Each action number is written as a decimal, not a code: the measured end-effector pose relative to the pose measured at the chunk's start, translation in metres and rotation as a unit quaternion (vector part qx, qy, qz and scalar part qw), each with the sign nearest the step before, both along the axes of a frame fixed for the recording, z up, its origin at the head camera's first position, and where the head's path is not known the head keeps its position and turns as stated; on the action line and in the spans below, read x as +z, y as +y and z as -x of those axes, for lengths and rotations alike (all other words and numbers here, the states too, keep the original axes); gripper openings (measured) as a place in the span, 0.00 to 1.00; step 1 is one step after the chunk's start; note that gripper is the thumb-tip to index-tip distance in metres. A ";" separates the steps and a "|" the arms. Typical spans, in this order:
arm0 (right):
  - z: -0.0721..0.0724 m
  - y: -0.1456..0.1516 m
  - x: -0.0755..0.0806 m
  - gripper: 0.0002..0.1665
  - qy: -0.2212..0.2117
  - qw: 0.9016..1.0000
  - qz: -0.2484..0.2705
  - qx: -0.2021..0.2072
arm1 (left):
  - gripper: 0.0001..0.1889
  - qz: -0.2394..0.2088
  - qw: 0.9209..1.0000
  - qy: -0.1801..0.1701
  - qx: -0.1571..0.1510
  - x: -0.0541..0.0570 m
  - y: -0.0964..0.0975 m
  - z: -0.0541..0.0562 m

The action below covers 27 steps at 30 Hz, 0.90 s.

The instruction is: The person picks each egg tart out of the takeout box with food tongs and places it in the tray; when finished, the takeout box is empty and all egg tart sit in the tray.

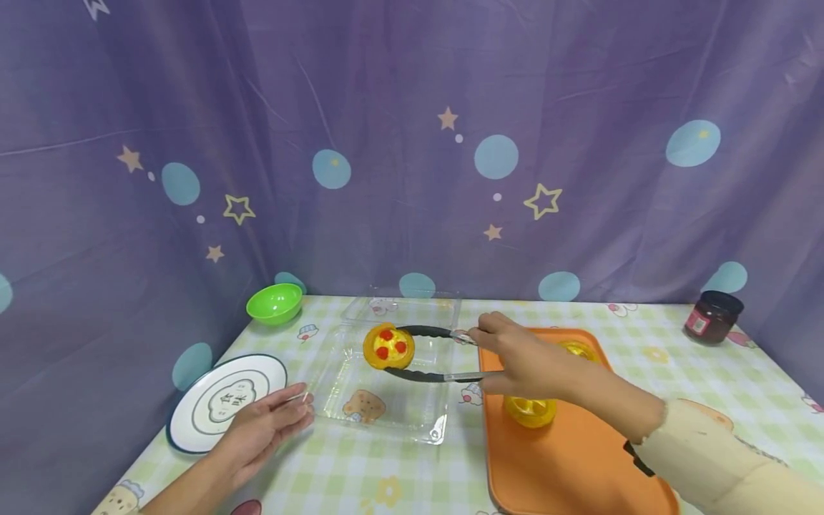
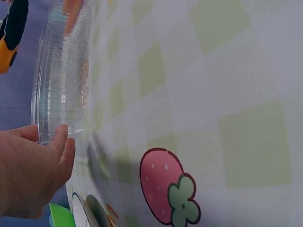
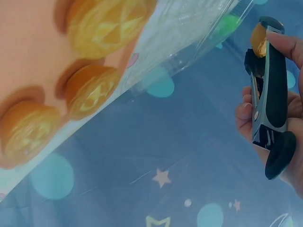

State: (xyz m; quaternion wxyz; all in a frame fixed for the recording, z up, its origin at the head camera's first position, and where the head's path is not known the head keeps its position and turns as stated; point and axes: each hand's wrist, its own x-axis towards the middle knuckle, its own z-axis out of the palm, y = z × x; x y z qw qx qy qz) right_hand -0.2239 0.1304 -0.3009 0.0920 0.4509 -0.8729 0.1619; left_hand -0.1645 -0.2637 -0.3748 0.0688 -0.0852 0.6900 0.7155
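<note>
My right hand point(image 1: 524, 357) grips a pair of metal tongs point(image 1: 463, 377) with black tips. Between the tips is a small toy pizza point(image 1: 388, 346) with red toppings, held above a clear plastic box point(image 1: 412, 429) whose lid point(image 1: 412, 309) lies folded back. The tongs also show in the right wrist view, with the side of the pizza point(image 3: 258, 40) between their tips. At the box's left edge is my left hand point(image 1: 270, 428), fingers fairly straight and fingertips point(image 2: 60, 135) right at the rim.
An orange tray point(image 1: 573, 458) on the right carries several yellow tart-like pieces point(image 1: 531, 413), partly behind my right arm. To the left are a white plate point(image 1: 193, 422) and a green bowl point(image 1: 275, 304). A dark-lidded jar point(image 1: 711, 318) stands far right. A curtain point(image 1: 412, 107) backs the table.
</note>
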 end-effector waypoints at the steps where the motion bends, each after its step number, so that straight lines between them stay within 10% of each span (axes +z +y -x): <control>1: -0.001 0.003 0.000 0.25 -0.001 1.000 0.002 -0.002 | 0.33 0.000 1.000 -0.001 0.000 0.000 0.000 0.000; 27: -0.032 0.079 -0.002 0.32 0.022 0.996 0.019 -0.086 | 0.32 0.007 1.000 0.000 0.001 0.000 0.001 -0.001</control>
